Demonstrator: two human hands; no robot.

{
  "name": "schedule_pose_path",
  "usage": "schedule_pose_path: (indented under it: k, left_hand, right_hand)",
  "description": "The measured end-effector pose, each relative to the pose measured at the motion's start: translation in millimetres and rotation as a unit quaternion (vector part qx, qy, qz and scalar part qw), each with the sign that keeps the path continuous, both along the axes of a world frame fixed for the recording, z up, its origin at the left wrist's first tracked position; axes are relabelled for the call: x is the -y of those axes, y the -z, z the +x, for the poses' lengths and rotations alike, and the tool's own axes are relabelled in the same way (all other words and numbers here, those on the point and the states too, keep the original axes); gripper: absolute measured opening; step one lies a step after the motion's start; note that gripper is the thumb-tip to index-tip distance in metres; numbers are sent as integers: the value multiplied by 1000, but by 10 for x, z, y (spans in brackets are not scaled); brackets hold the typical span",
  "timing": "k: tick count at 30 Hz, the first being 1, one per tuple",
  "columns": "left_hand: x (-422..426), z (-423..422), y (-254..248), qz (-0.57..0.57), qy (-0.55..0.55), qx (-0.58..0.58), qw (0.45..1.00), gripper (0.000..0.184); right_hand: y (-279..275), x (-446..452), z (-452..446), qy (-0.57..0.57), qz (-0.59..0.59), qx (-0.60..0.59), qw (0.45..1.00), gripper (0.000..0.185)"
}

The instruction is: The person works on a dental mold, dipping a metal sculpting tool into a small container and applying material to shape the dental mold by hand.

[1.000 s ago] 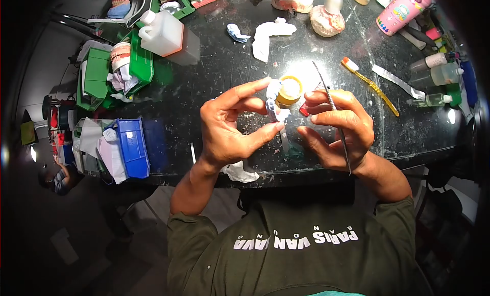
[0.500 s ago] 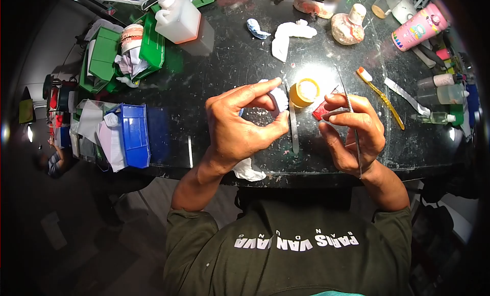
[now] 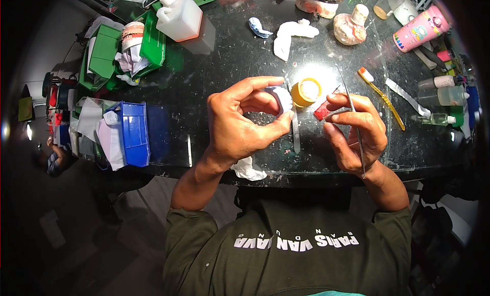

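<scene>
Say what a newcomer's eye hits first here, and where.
Probably the yellow pot by the bright glare, on the table between the two hands. Left of it, the left hand pinches a curved whitish piece; right of it, the right hand holds a slim metal tool. The pink cup stands out at upper right.

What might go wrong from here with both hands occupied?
The pale curved piece could slip, since only the left hand holds it, in a light-looking pinch. The yellow pot stands close by, so a sideways sweep of the right hand or its thin metal tool might knock it.
</scene>
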State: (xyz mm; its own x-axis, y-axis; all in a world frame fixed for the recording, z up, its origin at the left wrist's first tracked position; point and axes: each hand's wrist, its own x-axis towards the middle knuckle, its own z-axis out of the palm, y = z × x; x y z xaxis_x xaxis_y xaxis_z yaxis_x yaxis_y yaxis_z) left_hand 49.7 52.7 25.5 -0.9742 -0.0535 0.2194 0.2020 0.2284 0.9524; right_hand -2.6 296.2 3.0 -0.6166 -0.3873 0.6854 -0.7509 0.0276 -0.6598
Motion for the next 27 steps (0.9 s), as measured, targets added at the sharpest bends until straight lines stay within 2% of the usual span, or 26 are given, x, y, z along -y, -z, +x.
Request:
schedule_pose_path:
  k: [2,5,7,9,12,13,16,17,27]
  left_hand:
    - [0,13,-40,38,7,41,998,55]
    - [15,12,-60,57,17,62,996,54]
    - [18,-1,-13,14,2,19,1000,54]
    - [15,-22,13,-37,-18,-13,999,52]
    - [33,-63,91,-87,-40,-53,994,52]
    - [42,-56,63,-122,-46,-47,990,53]
    - [47,-66,96,-147,-44,-67,986,53]
    - [37,-64,93,-151,-42,-63,986,53]
    - [48,-85,79,-173,-15,-69,982,51]
  right_hand:
    - [-35,-44,-14,-19,8,5,1000,20]
    - [-47,-43,57,-52,-83,158,983,14]
    - [-58,-40,96,-48,-130,237,961,16]
    - [-59,-20,73,-27,-150,242,958,17]
    - [-76,-34,-17,20,-62,252,966,16]
    - [-68,4,-39,45,-74,254,963,16]
    - [-119,15,-59,86,-24,251,964,13]
    - [-102,31,-69,85,-46,248,964,12]
    - [-17,63,-157,94,40,157,982,9]
